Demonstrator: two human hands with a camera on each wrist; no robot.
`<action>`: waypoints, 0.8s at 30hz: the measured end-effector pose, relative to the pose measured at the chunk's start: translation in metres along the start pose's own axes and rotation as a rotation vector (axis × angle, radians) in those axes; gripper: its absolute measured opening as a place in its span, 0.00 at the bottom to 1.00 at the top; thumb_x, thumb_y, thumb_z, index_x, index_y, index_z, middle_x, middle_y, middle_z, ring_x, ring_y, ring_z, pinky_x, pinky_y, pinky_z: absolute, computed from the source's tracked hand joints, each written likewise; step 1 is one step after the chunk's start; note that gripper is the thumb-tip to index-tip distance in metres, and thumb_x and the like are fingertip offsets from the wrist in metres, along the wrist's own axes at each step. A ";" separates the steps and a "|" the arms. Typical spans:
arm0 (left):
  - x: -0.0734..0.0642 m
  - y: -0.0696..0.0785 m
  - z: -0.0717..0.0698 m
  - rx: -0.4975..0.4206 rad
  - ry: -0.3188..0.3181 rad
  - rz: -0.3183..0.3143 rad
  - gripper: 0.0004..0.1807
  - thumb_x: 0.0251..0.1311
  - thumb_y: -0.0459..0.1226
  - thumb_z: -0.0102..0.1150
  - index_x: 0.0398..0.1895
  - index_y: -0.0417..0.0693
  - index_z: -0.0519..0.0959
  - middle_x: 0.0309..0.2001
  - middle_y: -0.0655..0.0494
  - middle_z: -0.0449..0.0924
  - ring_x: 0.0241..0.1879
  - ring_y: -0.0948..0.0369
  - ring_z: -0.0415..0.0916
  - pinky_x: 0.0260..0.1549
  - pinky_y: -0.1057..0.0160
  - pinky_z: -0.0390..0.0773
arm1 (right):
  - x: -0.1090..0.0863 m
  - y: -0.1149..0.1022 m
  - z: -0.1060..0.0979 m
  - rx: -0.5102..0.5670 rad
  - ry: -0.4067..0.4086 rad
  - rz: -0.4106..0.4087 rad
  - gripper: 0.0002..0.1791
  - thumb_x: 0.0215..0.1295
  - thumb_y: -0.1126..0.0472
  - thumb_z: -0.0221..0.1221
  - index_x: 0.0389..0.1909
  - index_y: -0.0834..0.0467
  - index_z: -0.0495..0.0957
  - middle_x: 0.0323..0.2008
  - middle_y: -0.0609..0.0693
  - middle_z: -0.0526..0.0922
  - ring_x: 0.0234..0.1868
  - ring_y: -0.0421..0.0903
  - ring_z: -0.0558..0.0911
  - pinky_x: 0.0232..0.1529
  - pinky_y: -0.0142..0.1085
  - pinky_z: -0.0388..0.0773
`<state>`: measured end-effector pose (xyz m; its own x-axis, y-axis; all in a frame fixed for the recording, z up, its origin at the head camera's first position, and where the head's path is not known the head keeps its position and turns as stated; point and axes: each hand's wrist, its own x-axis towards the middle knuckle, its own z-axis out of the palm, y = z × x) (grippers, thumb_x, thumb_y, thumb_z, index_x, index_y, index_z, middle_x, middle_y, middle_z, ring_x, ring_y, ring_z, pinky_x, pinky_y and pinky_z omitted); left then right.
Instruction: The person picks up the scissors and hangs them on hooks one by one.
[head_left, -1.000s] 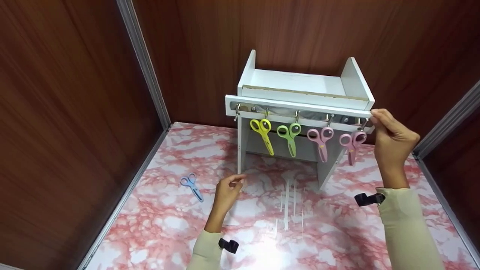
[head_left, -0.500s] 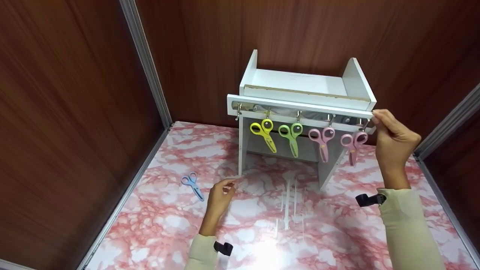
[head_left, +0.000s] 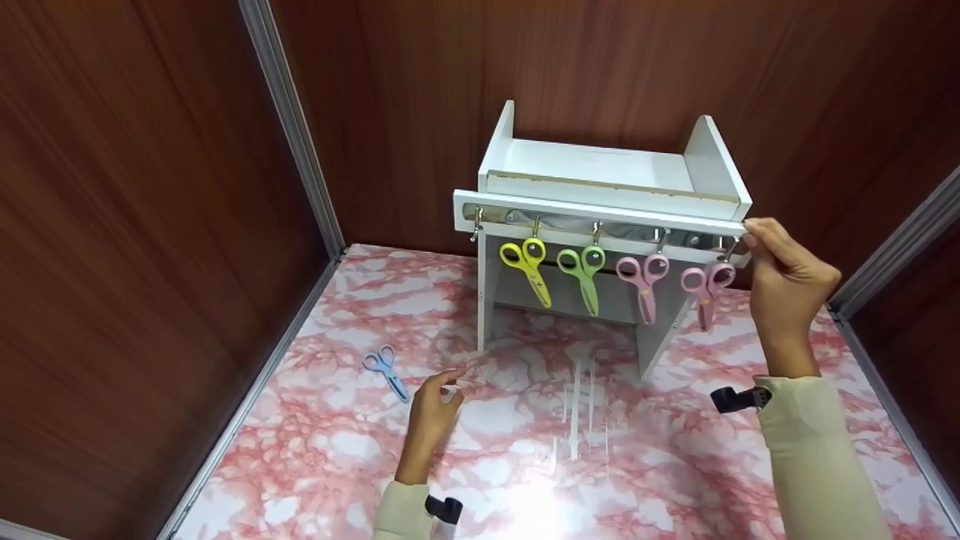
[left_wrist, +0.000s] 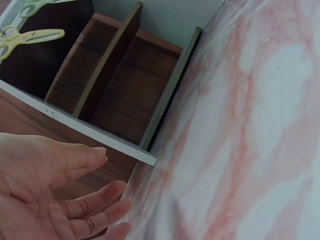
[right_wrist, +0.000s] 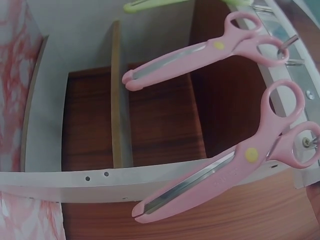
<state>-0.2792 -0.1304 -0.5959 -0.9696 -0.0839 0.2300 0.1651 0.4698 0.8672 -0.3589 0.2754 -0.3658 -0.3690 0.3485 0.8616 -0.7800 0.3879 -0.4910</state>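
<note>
My right hand (head_left: 791, 281) pinches the right end of a white hook rail (head_left: 570, 206) fixed across the front of a small white shelf. From its hooks hang yellow scissors (head_left: 535, 277), green scissors (head_left: 587, 279), pink scissors (head_left: 645, 289) and a second pair of pink scissors (head_left: 703, 296). The leftmost hook (head_left: 477, 223) carries nothing. My left hand (head_left: 435, 412) hovers low over the table with loosely bent fingers and holds nothing. Blue scissors (head_left: 388, 373) lie on the table just left of it. In the right wrist view the right hand is hidden.
The white shelf (head_left: 600, 161) stands near the back wall, its top tray bordered by two side panels. A divider board (right_wrist: 117, 100) shows inside its lower part. The table (head_left: 337, 442) has a red-and-white marbled cover, and brown panels (head_left: 165, 187) enclose it.
My left hand has drawn back from near the shelf's left leg, down and leftward toward the blue scissors. The yellow scissors have swung slightly. My right hand stays at the rail's end.
</note>
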 end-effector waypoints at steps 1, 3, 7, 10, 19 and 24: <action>-0.001 -0.001 0.000 0.006 0.006 -0.004 0.19 0.61 0.24 0.63 0.56 0.40 0.83 0.51 0.39 0.83 0.49 0.41 0.79 0.49 0.44 0.80 | 0.000 0.000 0.000 0.000 -0.001 0.000 0.05 0.58 0.79 0.67 0.35 0.71 0.88 0.37 0.70 0.86 0.43 0.51 0.87 0.51 0.33 0.83; -0.003 -0.002 0.000 0.015 0.023 -0.017 0.18 0.62 0.25 0.63 0.56 0.41 0.83 0.51 0.39 0.82 0.50 0.41 0.79 0.49 0.43 0.80 | 0.001 0.000 0.001 0.004 -0.003 0.002 0.05 0.58 0.79 0.67 0.35 0.71 0.88 0.37 0.69 0.86 0.43 0.51 0.87 0.50 0.32 0.83; -0.007 -0.003 -0.002 0.029 0.055 -0.076 0.17 0.63 0.29 0.65 0.56 0.43 0.83 0.52 0.39 0.82 0.50 0.42 0.78 0.47 0.43 0.80 | 0.001 -0.001 0.000 -0.005 -0.003 0.000 0.05 0.58 0.79 0.67 0.35 0.71 0.88 0.37 0.70 0.86 0.43 0.50 0.87 0.49 0.31 0.83; -0.010 -0.004 -0.004 0.031 0.077 -0.107 0.17 0.64 0.30 0.65 0.57 0.43 0.83 0.52 0.38 0.81 0.52 0.42 0.77 0.48 0.43 0.80 | 0.000 -0.001 -0.001 -0.014 -0.004 -0.001 0.05 0.58 0.79 0.67 0.35 0.70 0.88 0.37 0.69 0.86 0.43 0.50 0.87 0.50 0.32 0.83; -0.012 -0.013 -0.008 0.046 0.100 -0.109 0.17 0.65 0.30 0.64 0.57 0.41 0.82 0.52 0.36 0.80 0.53 0.41 0.78 0.50 0.41 0.80 | 0.001 0.000 -0.001 0.004 -0.013 0.006 0.05 0.59 0.79 0.67 0.35 0.71 0.88 0.38 0.69 0.86 0.43 0.50 0.87 0.51 0.33 0.83; -0.012 -0.017 -0.012 0.100 0.186 -0.099 0.17 0.64 0.29 0.65 0.56 0.38 0.81 0.51 0.36 0.80 0.53 0.41 0.78 0.52 0.42 0.79 | 0.000 0.000 -0.002 -0.003 -0.018 0.007 0.06 0.59 0.79 0.66 0.36 0.70 0.88 0.38 0.69 0.86 0.43 0.50 0.87 0.50 0.32 0.83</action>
<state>-0.2679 -0.1484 -0.6081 -0.9286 -0.2901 0.2314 0.0431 0.5350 0.8438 -0.3583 0.2768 -0.3665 -0.3831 0.3361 0.8604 -0.7759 0.3883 -0.4972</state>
